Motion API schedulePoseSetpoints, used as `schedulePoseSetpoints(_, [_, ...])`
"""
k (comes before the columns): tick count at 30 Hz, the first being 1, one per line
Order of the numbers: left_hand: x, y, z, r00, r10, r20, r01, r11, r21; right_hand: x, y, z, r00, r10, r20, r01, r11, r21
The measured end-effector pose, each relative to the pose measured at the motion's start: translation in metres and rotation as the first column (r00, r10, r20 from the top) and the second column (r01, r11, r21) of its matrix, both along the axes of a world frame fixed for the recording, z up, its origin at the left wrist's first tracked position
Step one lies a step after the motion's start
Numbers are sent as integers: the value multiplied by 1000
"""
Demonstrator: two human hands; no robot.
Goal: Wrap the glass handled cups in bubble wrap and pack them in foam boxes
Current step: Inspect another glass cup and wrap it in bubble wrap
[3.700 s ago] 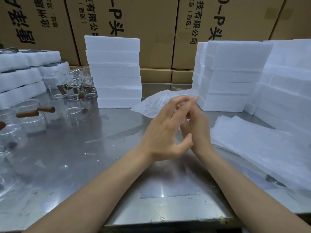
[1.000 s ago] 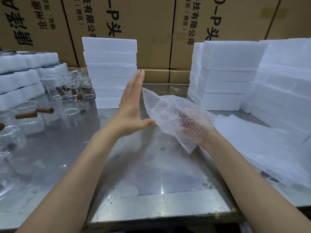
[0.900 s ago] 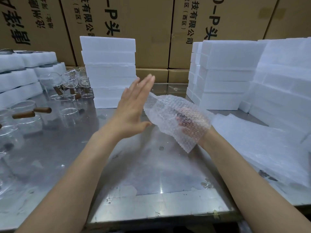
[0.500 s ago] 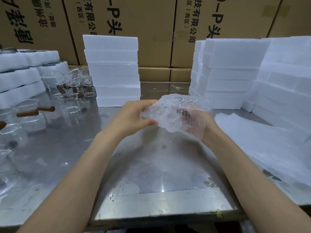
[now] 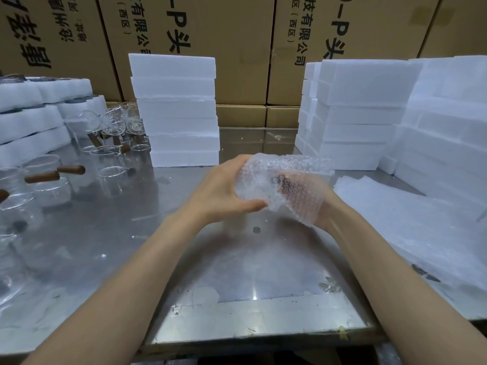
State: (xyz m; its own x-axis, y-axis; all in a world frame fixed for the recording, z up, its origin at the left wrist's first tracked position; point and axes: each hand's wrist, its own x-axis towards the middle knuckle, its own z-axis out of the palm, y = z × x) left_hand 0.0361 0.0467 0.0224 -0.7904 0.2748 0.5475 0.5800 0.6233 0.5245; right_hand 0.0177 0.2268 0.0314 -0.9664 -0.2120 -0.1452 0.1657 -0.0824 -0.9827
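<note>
Hands: left hand point(image 5: 224, 191) cups the near-left end of a bubble wrap sheet point(image 5: 282, 185), fingers curled over the top, thumb underneath. Right hand point(image 5: 303, 196) sits inside or behind the wrap and shows through it only as a blur; it appears to hold the sheet from within, but its finger posture cannot be read. Both hands are raised above the steel surface point(image 5: 237, 272), roughly centred.

No cup is in the wrap that I can make out. Glass handled cups point(image 5: 50, 175) with brown wooden handles stand in a group at left, well apart from the hands. Judgement: the sheet is being opened or shaped, with no cup wrapped yet.

Risks:
- The sheet is thin and limp; it may bunch up or slip off the right hand, leaving uneven padding.
- The cups stand close together; reaching in could knock one against its neighbour, or a protruding handle could catch.
- Steel surface is hard, so a dropped cup would likely break.

Containers: a foam boxes stack point(image 5: 176, 109) at centre-back and more foam boxes point(image 5: 361, 111) at right, all seemingly closed, contents not visible. The foam trays at left point(image 5: 29, 119) show dark openings; contents unclear. A flat pile of spare wrap sheets point(image 5: 421, 219) lies at right.
</note>
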Motion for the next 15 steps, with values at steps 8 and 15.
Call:
schedulePoseSetpoints(8, [-13, -10, -2, 951, 172, 257, -267, 877, 400, 4, 2, 2, 876, -268, -401, 288, 958, -11])
schedulePoseSetpoints(15, [-18, -27, -1, 814, -152, 561, -385, 582, 716, -4, 9, -7, 871, -383, -306, 394, 919, -30])
